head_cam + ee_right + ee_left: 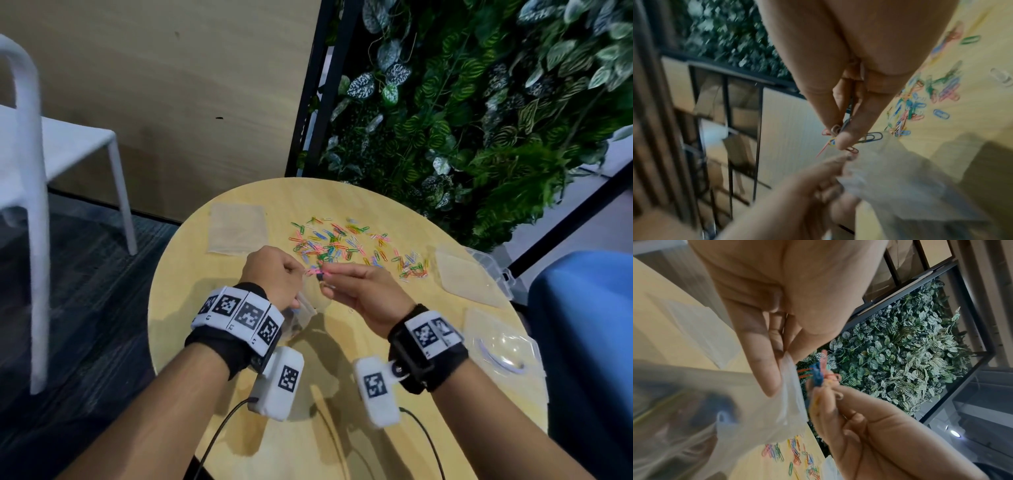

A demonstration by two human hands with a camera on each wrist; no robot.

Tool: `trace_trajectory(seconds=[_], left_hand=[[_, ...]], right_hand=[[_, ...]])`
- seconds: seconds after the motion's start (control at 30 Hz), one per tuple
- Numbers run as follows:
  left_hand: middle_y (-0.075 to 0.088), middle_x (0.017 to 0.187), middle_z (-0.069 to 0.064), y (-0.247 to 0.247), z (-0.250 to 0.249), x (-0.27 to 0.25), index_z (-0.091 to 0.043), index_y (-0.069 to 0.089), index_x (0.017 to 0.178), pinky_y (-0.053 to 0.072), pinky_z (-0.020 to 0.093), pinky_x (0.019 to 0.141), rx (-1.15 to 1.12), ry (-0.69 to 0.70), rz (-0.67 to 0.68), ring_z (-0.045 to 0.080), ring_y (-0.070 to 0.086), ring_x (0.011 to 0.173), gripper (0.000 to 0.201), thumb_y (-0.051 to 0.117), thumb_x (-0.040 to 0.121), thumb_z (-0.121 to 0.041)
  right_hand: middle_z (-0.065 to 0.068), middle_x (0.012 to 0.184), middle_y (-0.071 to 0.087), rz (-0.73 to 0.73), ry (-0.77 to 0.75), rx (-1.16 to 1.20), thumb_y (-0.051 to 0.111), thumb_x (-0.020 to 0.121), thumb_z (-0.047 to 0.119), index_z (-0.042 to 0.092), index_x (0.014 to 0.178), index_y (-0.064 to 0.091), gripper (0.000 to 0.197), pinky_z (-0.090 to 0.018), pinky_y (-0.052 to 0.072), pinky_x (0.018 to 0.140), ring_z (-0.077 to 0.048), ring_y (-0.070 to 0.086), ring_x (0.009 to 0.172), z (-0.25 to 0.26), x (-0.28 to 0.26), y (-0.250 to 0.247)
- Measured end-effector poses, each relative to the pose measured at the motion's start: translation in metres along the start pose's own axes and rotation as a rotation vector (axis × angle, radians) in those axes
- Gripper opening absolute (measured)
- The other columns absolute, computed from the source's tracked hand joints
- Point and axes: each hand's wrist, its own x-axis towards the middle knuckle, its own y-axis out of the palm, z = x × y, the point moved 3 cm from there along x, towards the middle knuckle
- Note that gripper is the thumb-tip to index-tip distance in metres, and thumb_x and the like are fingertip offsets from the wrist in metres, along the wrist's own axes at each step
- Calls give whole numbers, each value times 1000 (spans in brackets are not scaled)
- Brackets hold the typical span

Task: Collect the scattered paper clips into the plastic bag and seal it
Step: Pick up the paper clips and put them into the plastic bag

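Many coloured paper clips (349,245) lie scattered across the far half of the round wooden table (239,394). My left hand (274,277) holds a clear plastic bag (305,308) above the table, pinching its top edge (787,368). My right hand (356,294) pinches a small bunch of clips (821,371) right beside the bag's mouth. The same bunch (840,138) shows between thumb and fingers in the right wrist view, just above the left hand's fingertips (838,162) and the bag (890,178).
Spare clear bags lie flat at the far left (238,228), at the right (467,277) and at the near right (500,342). A clear plastic box (493,265) sits at the right edge. A white chair (30,171), a leafy wall (479,102) and a blue seat (582,325) surround the table.
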Motion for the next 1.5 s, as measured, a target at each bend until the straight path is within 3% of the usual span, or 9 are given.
trace_trajectory(seconds=[0.23, 0.33, 0.47, 0.63, 0.73, 0.9, 1.07, 1.27, 1.5], left_hand=[[75, 76, 11, -8, -2, -6, -10, 75, 81, 64, 41, 64, -11, 17, -4, 27, 74, 58, 18, 62, 94, -8], [75, 81, 11, -14, -3, -8, -6, 77, 86, 64, 36, 63, 0, 31, -4, 27, 75, 60, 18, 60, 93, -5], [71, 80, 5, -18, -3, -12, -7, 78, 88, 59, 23, 53, 63, 72, 4, 23, 73, 57, 23, 55, 94, -5], [77, 88, 10, -30, -4, -10, -3, 78, 86, 64, 38, 69, 73, 109, -31, 30, 75, 68, 22, 58, 93, -5], [77, 87, 15, -41, -5, -8, -1, 78, 86, 63, 43, 74, 86, 129, -40, 34, 74, 75, 22, 57, 93, -4], [76, 88, 16, -50, 1, -1, -5, 79, 88, 63, 44, 76, 81, 113, -80, 36, 74, 77, 21, 58, 93, -5], [76, 86, 12, -53, 6, 14, -8, 79, 86, 63, 42, 73, 78, 83, -136, 33, 74, 72, 22, 58, 91, -5], [69, 73, -6, -54, 7, 30, -9, 78, 84, 64, 38, 63, 90, 67, -138, 25, 75, 58, 24, 57, 94, -6], [73, 81, 4, -49, 7, 35, -13, 79, 88, 64, 38, 67, 116, 88, -174, 24, 74, 61, 18, 61, 92, -8]], right_hand=[[-5, 86, 73, -65, -183, -753, 55, 85, -5, 8, 99, 76, 29, -22, 57, 79, -11, 66, 73, -9, 8, 25], [2, 67, 68, 2, -433, -1202, 57, 81, 4, 16, 85, 77, 24, -15, 41, 59, -6, 53, 56, -2, 1, 44], [3, 49, 45, 107, -384, -1470, 47, 85, 3, 13, 65, 61, 27, -23, 25, 65, -14, 33, 49, -1, -9, 57], [-1, 89, 73, 146, -323, -1041, 56, 88, 1, 17, 99, 74, 26, -21, 55, 74, -13, 67, 79, 24, -18, 32], [-10, 85, 72, -124, -231, -848, 66, 86, 5, 11, 104, 71, 20, -35, 61, 69, -23, 70, 75, 31, -8, -22], [-10, 121, 60, -292, 232, -823, 84, 71, 24, 4, 146, 31, 94, -38, 58, 82, -26, 71, 85, -35, 18, -69], [-8, 129, 59, -470, 171, -1138, 79, 69, 50, 6, 141, 40, 93, -31, 49, 88, -26, 59, 113, -45, 61, -61], [-13, 126, 59, -397, 130, -1255, 80, 69, 46, 9, 134, 48, 82, -31, 48, 72, -31, 61, 105, -26, 123, -45], [-13, 134, 42, -231, -60, -1544, 60, 87, 45, 27, 135, 51, 53, -34, 50, 92, -32, 60, 102, -26, 156, -33]])
